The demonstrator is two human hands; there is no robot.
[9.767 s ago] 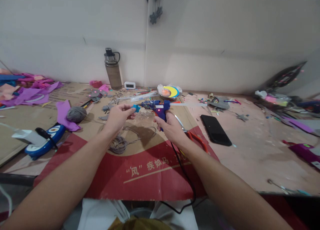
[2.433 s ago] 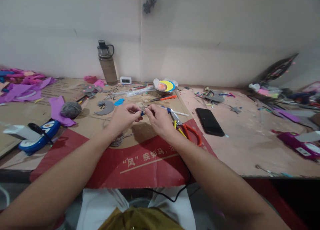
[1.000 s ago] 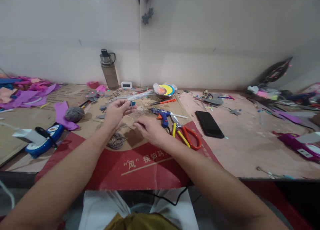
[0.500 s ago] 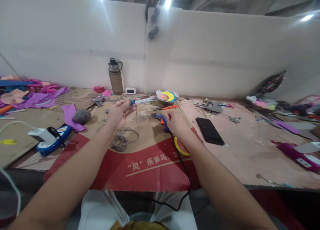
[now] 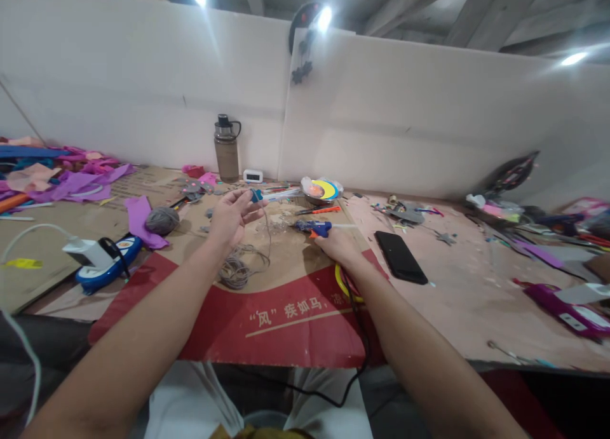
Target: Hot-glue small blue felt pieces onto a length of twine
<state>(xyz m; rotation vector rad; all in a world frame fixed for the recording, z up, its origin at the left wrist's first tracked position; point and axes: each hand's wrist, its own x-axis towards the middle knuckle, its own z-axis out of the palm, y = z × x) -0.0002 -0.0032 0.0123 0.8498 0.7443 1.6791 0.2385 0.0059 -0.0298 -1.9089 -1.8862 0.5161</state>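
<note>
Pinched between the fingertips of my left hand [image 5: 229,216] is a small teal-blue piece [image 5: 256,196], with a thin grey cord [image 5: 269,230] hanging below it. That cord runs toward a loose coil of grey cord [image 5: 237,269] on the cardboard. My right hand [image 5: 336,245] grips a blue hot glue gun [image 5: 312,228] with an orange trigger, its nozzle pointing left toward my left hand. A white glue stick [image 5: 344,226] sticks out of the gun's back. Clear strings of dried glue [image 5: 274,222] lie under the nozzle.
A yellow tape roll [image 5: 341,283] lies by my right wrist, near a black phone [image 5: 401,256]. Behind stand a bottle [image 5: 226,153] and a metal bowl [image 5: 320,200]. An orange-handled tool [image 5: 326,209], a grey yarn ball [image 5: 162,221] and a blue power strip [image 5: 109,264] lie around.
My right hand has drawn slightly back and down around the glue gun, which now shows level with its glue stick visible. My left hand still holds the teal-blue piece. The view has shifted slightly.
</note>
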